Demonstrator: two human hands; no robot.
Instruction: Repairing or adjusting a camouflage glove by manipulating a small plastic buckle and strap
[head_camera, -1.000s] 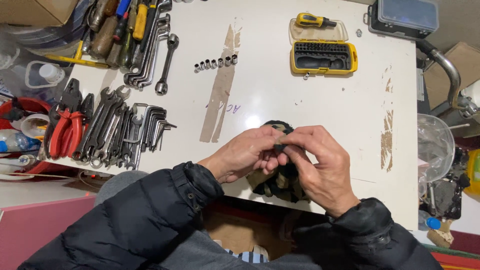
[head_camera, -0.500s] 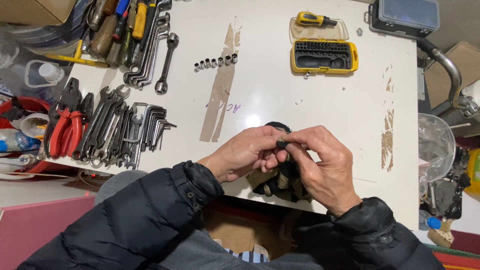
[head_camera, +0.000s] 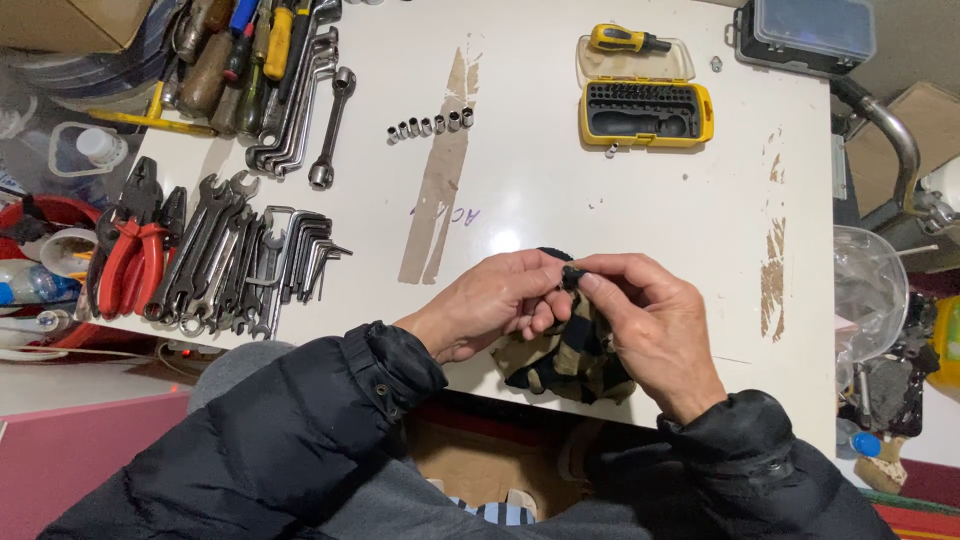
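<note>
Over the white table (head_camera: 620, 230), both hands, left hand (head_camera: 495, 305) and right hand (head_camera: 650, 325), pinch-grip one small black part (head_camera: 571, 274).

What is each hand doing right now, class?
Left hand: closed, pinching the small black part over the camouflage cloth.
Right hand: closed, fingertips pinching the same part.

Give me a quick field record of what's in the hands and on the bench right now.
left hand: pinching a small black part
right hand: pinching the same part
under hands: camouflage cloth at the near table edge
table: white, scuffed
far side: open yellow bit case, row of sockets
left side: spanners, hex keys, red pliers
</note>
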